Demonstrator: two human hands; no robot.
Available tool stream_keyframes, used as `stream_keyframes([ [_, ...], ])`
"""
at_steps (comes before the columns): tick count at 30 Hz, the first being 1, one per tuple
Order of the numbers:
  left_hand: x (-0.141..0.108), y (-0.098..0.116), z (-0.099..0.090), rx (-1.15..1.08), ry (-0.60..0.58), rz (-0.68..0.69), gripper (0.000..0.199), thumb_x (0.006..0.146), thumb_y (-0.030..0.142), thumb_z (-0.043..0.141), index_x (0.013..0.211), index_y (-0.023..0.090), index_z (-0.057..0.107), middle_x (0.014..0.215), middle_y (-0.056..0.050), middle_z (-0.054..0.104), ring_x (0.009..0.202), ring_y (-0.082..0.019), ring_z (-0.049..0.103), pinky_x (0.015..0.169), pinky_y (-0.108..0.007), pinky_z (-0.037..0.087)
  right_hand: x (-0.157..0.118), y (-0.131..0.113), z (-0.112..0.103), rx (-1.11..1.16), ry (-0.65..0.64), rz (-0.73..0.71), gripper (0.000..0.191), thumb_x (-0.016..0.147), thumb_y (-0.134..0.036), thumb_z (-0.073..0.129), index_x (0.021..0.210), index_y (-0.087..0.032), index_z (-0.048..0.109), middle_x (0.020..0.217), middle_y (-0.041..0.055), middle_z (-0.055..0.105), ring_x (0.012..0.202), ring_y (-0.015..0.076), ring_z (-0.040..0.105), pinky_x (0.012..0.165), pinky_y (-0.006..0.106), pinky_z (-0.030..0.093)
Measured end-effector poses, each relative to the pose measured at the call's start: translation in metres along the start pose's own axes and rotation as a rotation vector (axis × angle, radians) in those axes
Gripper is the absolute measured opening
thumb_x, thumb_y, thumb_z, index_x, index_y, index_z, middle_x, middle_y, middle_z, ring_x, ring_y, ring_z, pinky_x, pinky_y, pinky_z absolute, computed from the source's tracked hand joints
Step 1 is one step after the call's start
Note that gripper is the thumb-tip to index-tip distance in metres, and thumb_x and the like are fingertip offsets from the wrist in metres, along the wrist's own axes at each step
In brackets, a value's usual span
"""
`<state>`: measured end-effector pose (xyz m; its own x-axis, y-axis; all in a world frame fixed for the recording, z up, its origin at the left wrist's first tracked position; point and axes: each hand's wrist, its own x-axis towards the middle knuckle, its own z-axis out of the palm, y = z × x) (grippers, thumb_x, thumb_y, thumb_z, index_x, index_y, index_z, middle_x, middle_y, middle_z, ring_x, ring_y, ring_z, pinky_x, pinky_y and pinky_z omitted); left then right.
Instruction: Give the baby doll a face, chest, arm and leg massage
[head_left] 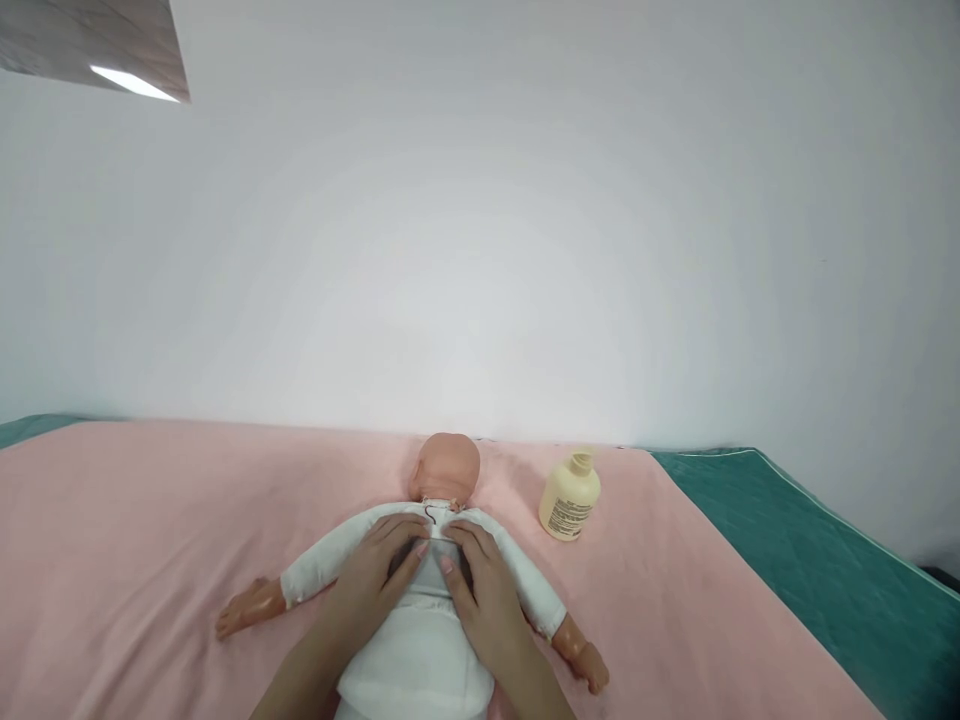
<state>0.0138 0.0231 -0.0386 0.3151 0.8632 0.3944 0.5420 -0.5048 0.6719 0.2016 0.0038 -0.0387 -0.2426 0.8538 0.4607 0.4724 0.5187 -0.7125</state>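
A baby doll (pixel 416 650) with a white cloth body lies on the pink sheet, its bald head (pixel 448 466) away from me and its arms spread to both sides. No face shows on the head. My left hand (pixel 381 570) rests on the left of the upper torso, thumb apart from the fingers. On the right side, my right hand (pixel 484 585) mirrors it, thumb also apart. Between them is a grey patch (pixel 433 570) on the cloth. A short dark thread (pixel 430 514) shows near the neck. Neither hand grips anything.
A cream bottle (pixel 570 497) with printed text stands right of the doll's head. The pink sheet (pixel 697 610) lies over a green cover (pixel 840 560). A white wall (pixel 480 220) rises behind the bed. At top left hangs a shiny panel (pixel 97 45).
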Motion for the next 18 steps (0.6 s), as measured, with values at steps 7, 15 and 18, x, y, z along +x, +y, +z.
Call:
stream_keyframes([
  [7,0.000,0.004,-0.001,-0.029,-0.017,-0.049,0.029,0.094,0.038,0.041,0.113,0.022,0.056,0.114,-0.008,0.064,0.111,-0.024,0.053,0.100,-0.045,0.040,0.001,-0.001,-0.002,0.003,-0.052,0.017,0.024,0.099,-0.029,0.046,0.119,-0.022,0.058,0.125,0.0061,0.057,0.117,0.0218,0.050,0.104,0.039,0.038],
  [15,0.000,0.000,0.002,0.001,-0.009,-0.035,0.029,0.093,0.038,0.043,0.113,0.023,0.056,0.115,-0.006,0.064,0.112,-0.024,0.055,0.100,-0.044,0.042,0.002,-0.004,-0.003,-0.014,-0.070,0.042,0.025,0.099,-0.029,0.046,0.120,-0.022,0.057,0.126,0.0067,0.057,0.120,0.0220,0.049,0.105,0.040,0.037],
  [18,-0.001,-0.004,0.005,0.012,0.013,-0.031,0.032,0.093,0.039,0.043,0.119,0.023,0.053,0.124,-0.007,0.061,0.119,-0.023,0.050,0.105,-0.045,0.038,0.001,-0.003,-0.002,-0.009,-0.056,0.037,0.029,0.098,-0.029,0.046,0.126,-0.021,0.053,0.133,0.0064,0.053,0.125,0.0213,0.044,0.108,0.040,0.033],
])
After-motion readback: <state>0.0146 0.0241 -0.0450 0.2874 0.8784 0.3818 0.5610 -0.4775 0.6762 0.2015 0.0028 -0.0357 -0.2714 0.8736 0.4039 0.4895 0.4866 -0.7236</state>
